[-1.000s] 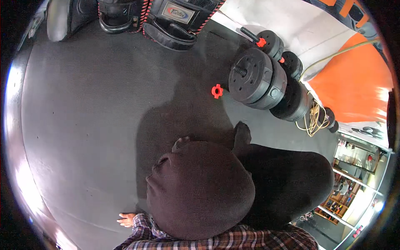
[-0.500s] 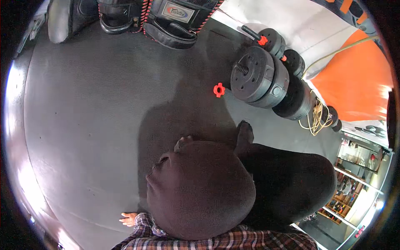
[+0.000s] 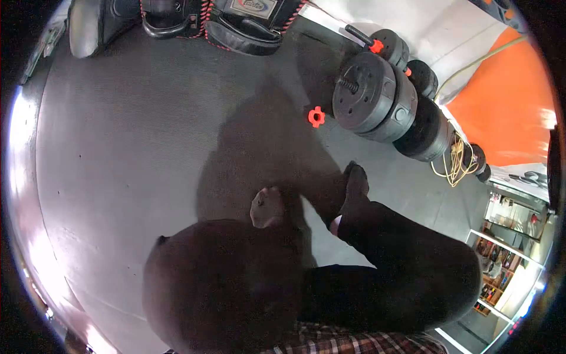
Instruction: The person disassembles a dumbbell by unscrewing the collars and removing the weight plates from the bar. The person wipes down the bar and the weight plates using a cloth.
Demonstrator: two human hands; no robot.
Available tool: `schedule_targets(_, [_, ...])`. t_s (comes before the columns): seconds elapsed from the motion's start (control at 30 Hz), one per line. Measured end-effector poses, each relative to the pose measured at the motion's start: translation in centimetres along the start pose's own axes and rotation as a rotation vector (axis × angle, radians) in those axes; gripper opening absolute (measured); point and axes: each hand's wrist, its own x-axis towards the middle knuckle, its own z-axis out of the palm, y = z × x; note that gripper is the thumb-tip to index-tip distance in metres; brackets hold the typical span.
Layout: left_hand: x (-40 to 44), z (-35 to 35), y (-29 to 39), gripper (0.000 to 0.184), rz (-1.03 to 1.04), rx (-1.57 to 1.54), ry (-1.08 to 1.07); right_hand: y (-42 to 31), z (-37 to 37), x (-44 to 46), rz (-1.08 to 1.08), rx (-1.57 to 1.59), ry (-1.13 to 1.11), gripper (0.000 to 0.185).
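Neither of my hands shows now. My bent legs fill the lower half of the head view: one dark-clothed knee (image 3: 218,289) bulges at lower left, the other knee (image 3: 436,259) lies out to the right. Beyond the left knee is a greyish foot (image 3: 268,207), dim in the shadow. A dark-socked foot (image 3: 356,183) rests on the floor to its right, with a strip of bare ankle. Some plaid shirt (image 3: 365,342) shows at the bottom edge. On the floor ahead lies a red star-shaped collar nut (image 3: 316,117).
Adjustable dumbbells with black plates (image 3: 365,94) lie at upper right. Beside them are a coiled yellowish cord (image 3: 457,159) and an orange panel (image 3: 507,106). Black striking pads (image 3: 244,35) line the far edge of the dark mat (image 3: 118,147). Shelves (image 3: 495,271) stand at far right.
My left hand, spread on the floor at lower left before, is out of view now. The left knee has dropped toward the lower left, exposing more of the foot behind it. The view has shifted slightly.
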Motion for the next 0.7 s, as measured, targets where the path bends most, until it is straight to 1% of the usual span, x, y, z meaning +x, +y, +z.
schedule_targets(0.03, [0.8,-0.2,-3.0,0.058,0.051,-0.253,-0.098,-0.2,-0.1,0.2,-0.002,-0.003,0.012,0.048])
schedule_targets(0.07, [1.0,-0.5,-4.5,0.06,0.076,-0.397,-0.163,-0.4,-0.2,0.5,-0.004,-0.004,0.026,0.048])
schedule_targets(0.1, [1.7,-0.7,-6.0,0.061,0.043,-0.402,-0.187,-0.6,-0.3,0.8,-0.012,-0.005,0.042,0.047])
schedule_targets(0.23, [1.3,-1.9,-4.9,0.064,-0.046,-0.324,-0.175,-1.4,-1.3,3.0,-0.037,0.001,0.129,0.047])
schedule_targets(0.33, [1.2,-2.5,-3.3,0.066,-0.124,-0.144,-0.133,-1.4,-2.7,4.8,-0.046,0.026,0.211,0.046])
schedule_targets(0.37, [1.0,-2.9,-2.3,0.067,-0.159,-0.026,-0.108,-0.8,-2.9,5.2,-0.037,0.038,0.251,0.046])
schedule_targets(0.4, [0.5,-3.4,-0.7,0.068,-0.224,0.199,-0.065,-0.2,-2.5,5.4,-0.02,0.049,0.289,0.046])
schedule_targets(0.47, [-1.3,-4.8,4.2,0.07,-0.406,0.854,0.031,2.3,-2.6,5.0,0.019,0.1,0.39,0.045])
schedule_targets(0.53, [-5.2,-7.9,11.8,0.071,-0.546,1.458,0.128,5.5,-1.0,3.4,0.086,0.154,0.463,0.045])
schedule_targets(0.57, [-7.6,-9.9,16.0,0.072,-0.6,1.705,0.217,6.7,-0.5,2.6,0.115,0.171,0.5,0.045])
schedule_targets(0.6, [-10.2,-11.8,20.5,0.073,-0.651,1.934,0.342,8.0,-0.1,1.6,0.138,0.2,0.537,0.045])
schedule_targets(0.63, [-12.8,-13.5,24.9,0.074,-0.7,2.137,0.525,9.2,0.9,1.0,0.166,0.223,0.568,0.044])
schedule_targets(0.67, [-15.1,-14.9,29.1,0.075,-0.758,2.307,0.752,9.9,2.0,0.5,0.182,0.243,0.591,0.044])
schedule_targets(0.7, [-17.2,-15.8,32.8,0.076,-0.735,2.435,1.029,10.3,2.6,0.2,0.187,0.264,0.614,0.044])
